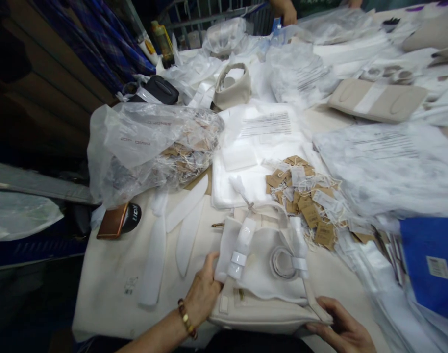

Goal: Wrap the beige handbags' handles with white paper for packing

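Observation:
A cream handbag [261, 314] lies at the table's near edge, its opening facing up. White foam sheet [253, 274] sticks out of it, and its straps are wrapped in white padding. A rolled strap [283, 262] rests on the foam. My left hand [204, 289], with a beaded bracelet on the wrist, grips the bag's left side. At the lower right corner my right hand [341, 326] holds the bag between thumb and fingers. A small metal clasp [217, 225] shows beside the bag's upper left.
Brown paper tags [308, 201] with strings lie in a heap beyond the bag. Left are white foam strips [154, 264], a phone [112, 221] and a clear plastic bag [136, 147]. A blue folder [433, 264] lies right. Another person's hand [286, 11] shows at the far side.

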Motion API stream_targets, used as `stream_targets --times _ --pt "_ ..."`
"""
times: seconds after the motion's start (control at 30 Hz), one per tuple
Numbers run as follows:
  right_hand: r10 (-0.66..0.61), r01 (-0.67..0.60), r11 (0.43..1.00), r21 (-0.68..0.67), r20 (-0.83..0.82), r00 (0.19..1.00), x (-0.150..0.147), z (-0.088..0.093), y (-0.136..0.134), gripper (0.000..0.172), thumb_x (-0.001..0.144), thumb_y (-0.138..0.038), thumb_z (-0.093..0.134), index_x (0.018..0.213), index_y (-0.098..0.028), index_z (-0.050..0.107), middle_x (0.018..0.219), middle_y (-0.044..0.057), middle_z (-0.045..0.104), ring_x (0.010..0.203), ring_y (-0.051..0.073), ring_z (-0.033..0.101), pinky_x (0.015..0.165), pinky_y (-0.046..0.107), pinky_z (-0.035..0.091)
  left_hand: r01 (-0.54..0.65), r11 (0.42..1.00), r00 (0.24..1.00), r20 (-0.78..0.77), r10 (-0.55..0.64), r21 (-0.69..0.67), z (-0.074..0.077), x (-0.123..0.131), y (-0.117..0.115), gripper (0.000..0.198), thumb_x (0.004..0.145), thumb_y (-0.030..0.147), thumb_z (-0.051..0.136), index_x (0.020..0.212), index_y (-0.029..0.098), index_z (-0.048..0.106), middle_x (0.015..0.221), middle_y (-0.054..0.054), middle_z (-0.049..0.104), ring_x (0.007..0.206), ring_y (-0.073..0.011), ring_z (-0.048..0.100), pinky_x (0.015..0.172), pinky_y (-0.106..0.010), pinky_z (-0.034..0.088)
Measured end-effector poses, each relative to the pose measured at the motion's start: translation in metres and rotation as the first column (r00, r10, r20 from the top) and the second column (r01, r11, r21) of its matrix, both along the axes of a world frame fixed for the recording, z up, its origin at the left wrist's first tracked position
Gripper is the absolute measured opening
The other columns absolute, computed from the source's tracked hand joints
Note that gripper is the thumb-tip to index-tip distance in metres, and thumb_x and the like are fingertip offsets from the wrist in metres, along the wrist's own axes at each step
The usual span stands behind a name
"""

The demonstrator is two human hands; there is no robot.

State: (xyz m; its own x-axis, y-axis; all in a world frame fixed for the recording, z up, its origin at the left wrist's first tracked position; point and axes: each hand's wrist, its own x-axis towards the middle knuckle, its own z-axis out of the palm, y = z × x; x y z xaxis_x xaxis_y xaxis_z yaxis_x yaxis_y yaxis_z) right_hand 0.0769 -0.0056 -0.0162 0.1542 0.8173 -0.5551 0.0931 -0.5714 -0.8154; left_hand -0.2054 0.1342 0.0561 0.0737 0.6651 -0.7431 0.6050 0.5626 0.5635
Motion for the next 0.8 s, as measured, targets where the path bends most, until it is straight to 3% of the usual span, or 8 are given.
stream_targets --times 0.1,0.2,0.3,0.37,0.43,0.5,0.6,0.8 --pt "-0.036 0.036 0.999 -0.006 -0.014 0.999 -0.003 0.005 0.005 0.027 0.061 -0.037 0.077 0.080 -0.020 0.067 0.072 -0.001 0.063 0.068 0.017 0.060 0.060 0.018 0.050 0.065 0.997 0.991 0.111 -0.069 0.035 -0.005 -0.014 -0.008 0.053 0.076 0.020 0.040 0.128 0.013 0.033 0.070 0.001 0.059 0.062 -0.0169 0.052 0.062 -0.027 0.039" --pt "-0.075 0.075 0.997 -0.023 -0.015 0.997 -0.006 0.009 0.008 0.027 0.061 -0.038 0.076 0.078 -0.020 0.065 0.067 -0.003 0.060 0.064 0.015 0.057 0.057 0.019 0.047 0.157 0.985 0.953 0.249 -0.170 0.074 -0.003 -0.027 -0.009 0.039 0.081 0.029 0.040 0.116 0.014 0.050 0.080 -0.003 0.061 0.077 -0.0190 0.056 0.073 -0.028 0.042" --pt "-0.121 0.121 0.992 -0.046 -0.004 0.993 -0.009 0.010 0.010 0.030 0.062 -0.041 0.075 0.078 -0.019 0.063 0.065 -0.003 0.058 0.063 0.015 0.054 0.057 0.020 0.045 0.271 0.962 0.809 0.534 -0.243 0.028 0.005 -0.035 -0.005 0.041 0.084 0.042 0.046 0.114 0.016 0.055 0.101 -0.007 0.062 0.094 -0.0225 0.056 0.087 -0.031 0.042" --pt "-0.155 0.155 0.987 -0.039 0.013 0.988 -0.011 0.010 0.011 0.032 0.061 -0.043 0.074 0.079 -0.019 0.062 0.066 -0.004 0.057 0.064 0.014 0.053 0.059 0.020 0.044 0.332 0.942 0.754 0.590 -0.289 0.038 0.009 -0.036 -0.002 0.056 0.076 0.047 0.060 0.122 0.018 0.049 0.110 -0.007 0.060 0.099 -0.0244 0.055 0.091 -0.031 0.041" --pt "-0.145 0.145 0.989 -0.037 0.017 0.989 -0.013 0.009 0.014 0.033 0.062 -0.045 0.073 0.079 -0.019 0.061 0.066 -0.004 0.056 0.064 0.014 0.052 0.058 0.021 0.042 0.379 0.923 0.784 0.506 -0.360 0.071 0.008 -0.036 -0.001 0.062 0.068 0.045 0.070 0.122 0.019 0.051 0.111 -0.006 0.060 0.101 -0.0251 0.055 0.091 -0.030 0.041" --pt "-0.110 0.111 0.993 -0.044 0.023 0.994 -0.013 0.008 0.018 0.033 0.064 -0.047 0.070 0.080 -0.020 0.060 0.065 -0.004 0.055 0.064 0.015 0.051 0.058 0.022 0.042 0.400 0.913 0.837 0.375 -0.398 0.077 0.003 -0.034 -0.001 0.050 0.071 0.043 0.067 0.113 0.019 0.057 0.101 -0.004 0.064 0.095 -0.0239 0.056 0.086 -0.028 0.043" --pt "-0.082 0.086 0.995 -0.058 0.065 0.994 -0.013 0.007 0.026 0.034 0.065 -0.049 0.067 0.080 -0.021 0.058 0.067 -0.004 0.056 0.067 0.016 0.053 0.060 0.023 0.043 0.381 0.922 0.895 0.227 -0.385 0.064 -0.011 -0.033 -0.003 0.034 0.076 0.046 0.057 0.094 0.018 0.062 0.081 -0.002 0.065 0.079 -0.0208 0.057 0.075 -0.027 0.045" --pt "0.015 0.004 0.994 -0.111 0.173 0.985 -0.013 0.010 0.042 0.035 0.066 -0.053 0.060 0.082 -0.023 0.059 0.069 -0.003 0.062 0.071 0.021 0.058 0.064 0.026 0.044 0.317 0.946 0.943 0.088 -0.322 0.064 -0.032 -0.028 -0.004 0.038 0.077 0.053 0.045 0.077 0.017 0.057 0.069 -0.001 0.060 0.068 -0.0188 0.052 0.065 -0.027 0.041"
